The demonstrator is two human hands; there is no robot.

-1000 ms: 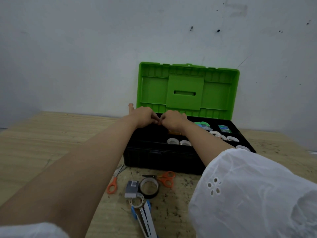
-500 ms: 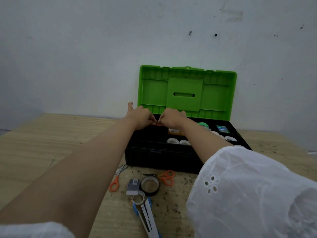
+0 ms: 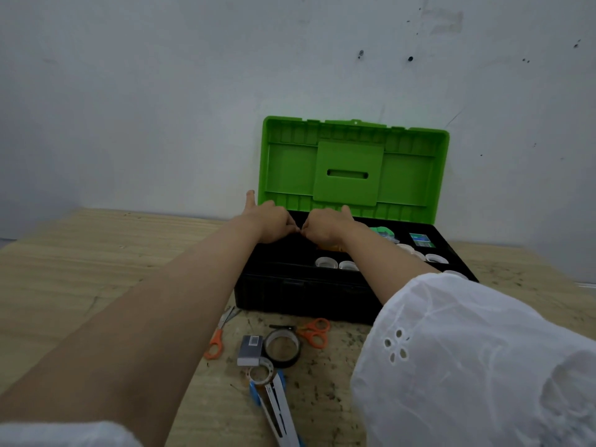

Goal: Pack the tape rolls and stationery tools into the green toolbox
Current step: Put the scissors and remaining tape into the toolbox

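Observation:
The toolbox stands against the wall with its green lid (image 3: 350,171) raised and its black base (image 3: 290,295) in front. Several white tape rolls (image 3: 326,262) sit in its compartments, with a green item (image 3: 382,232) and a blue-green packet (image 3: 421,239). My left hand (image 3: 269,222) and right hand (image 3: 322,225) hover over the box's left-middle, fingers curled down and fingertips meeting. What they hold is hidden. An orange-yellow thing (image 3: 329,248) shows under my right wrist.
On the wooden table before the box lie orange-handled scissors (image 3: 214,341), a second orange pair (image 3: 314,332), a black tape roll (image 3: 283,348), a small grey box (image 3: 250,350), a clear tape roll (image 3: 261,374) and a blue-and-white tool (image 3: 277,411).
Both hands stay together over the box and have crept slightly toward its back. The items on the table have not moved.

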